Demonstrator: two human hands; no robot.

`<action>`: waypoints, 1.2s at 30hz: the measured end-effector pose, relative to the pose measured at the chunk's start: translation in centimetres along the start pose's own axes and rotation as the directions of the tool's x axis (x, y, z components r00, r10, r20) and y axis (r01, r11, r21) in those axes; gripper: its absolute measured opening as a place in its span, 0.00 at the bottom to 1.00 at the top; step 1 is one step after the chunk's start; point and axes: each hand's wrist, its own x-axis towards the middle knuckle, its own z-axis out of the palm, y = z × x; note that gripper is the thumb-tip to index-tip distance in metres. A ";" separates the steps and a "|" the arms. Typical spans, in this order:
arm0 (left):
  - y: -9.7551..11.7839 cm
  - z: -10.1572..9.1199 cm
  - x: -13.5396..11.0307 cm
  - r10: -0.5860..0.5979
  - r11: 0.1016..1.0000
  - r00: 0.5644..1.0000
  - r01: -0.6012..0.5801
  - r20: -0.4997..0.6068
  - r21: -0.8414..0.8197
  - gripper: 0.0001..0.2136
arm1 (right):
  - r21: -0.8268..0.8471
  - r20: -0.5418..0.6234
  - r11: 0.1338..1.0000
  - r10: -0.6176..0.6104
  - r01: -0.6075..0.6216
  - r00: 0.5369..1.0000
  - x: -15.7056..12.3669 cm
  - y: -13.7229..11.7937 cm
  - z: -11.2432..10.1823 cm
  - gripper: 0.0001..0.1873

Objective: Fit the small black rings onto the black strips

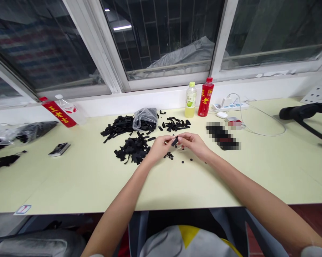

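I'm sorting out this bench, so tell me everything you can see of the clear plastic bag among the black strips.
The crumpled clear plastic bag is thin and glossy, bunched loosely with no visible knot or handles. Black material shows dimly through its lower part, though its contents are hard to make out. It lies slumped on top of the back edge of a heap of black strips, which touch its underside, on the pale yellow-green desk, just behind the window-side middle of the work area.

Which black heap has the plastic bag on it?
The back-left heap of black strips, with the clear plastic bag sitting on it. The front heap, by the left hand, and the small right heap carry no bag.
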 end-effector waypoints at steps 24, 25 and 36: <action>0.3 -8.9 -0.8 -0.324 0.427 0.828 0.560 -0.459 0.710 0.06 | -0.177 -0.291 0.981 0.019 -0.073 0.957 1.4 0.0 -2.3 0.20; 0.3 -9.2 -0.7 -0.285 0.431 0.830 0.558 -0.479 0.710 0.07 | -0.169 -0.291 0.983 0.024 -0.077 0.956 1.5 0.0 -2.3 0.20; -2.7 -2.4 8.6 -0.272 0.719 0.912 0.404 -0.306 0.565 0.20 | -0.195 -0.218 0.980 -0.005 -0.039 0.976 1.9 1.3 -2.0 0.23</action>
